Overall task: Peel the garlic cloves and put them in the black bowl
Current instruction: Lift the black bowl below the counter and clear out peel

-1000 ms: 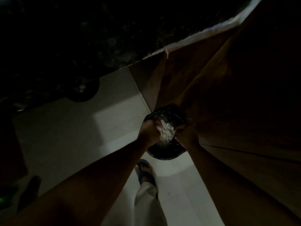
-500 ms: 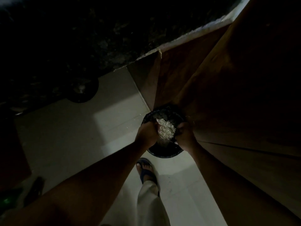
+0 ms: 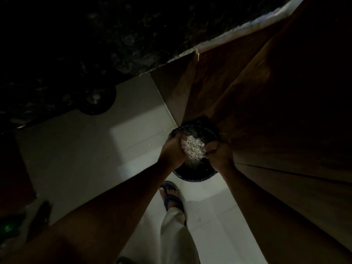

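hands over dark round bin
left hand [image 3: 171,149] and right hand [image 3: 219,155] curl together, cupping a pale heap of papery garlic skins [image 3: 192,147] above the dark round bin [image 3: 198,174].

Your visible attire

You wear pale loose trousers [image 3: 176,235], a dark blue flip-flop sandal [image 3: 171,195]; both forearms are unsleeved.

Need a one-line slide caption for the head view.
Both hands, left and right, hold a pale clump of peels over a dark bin on the floor.
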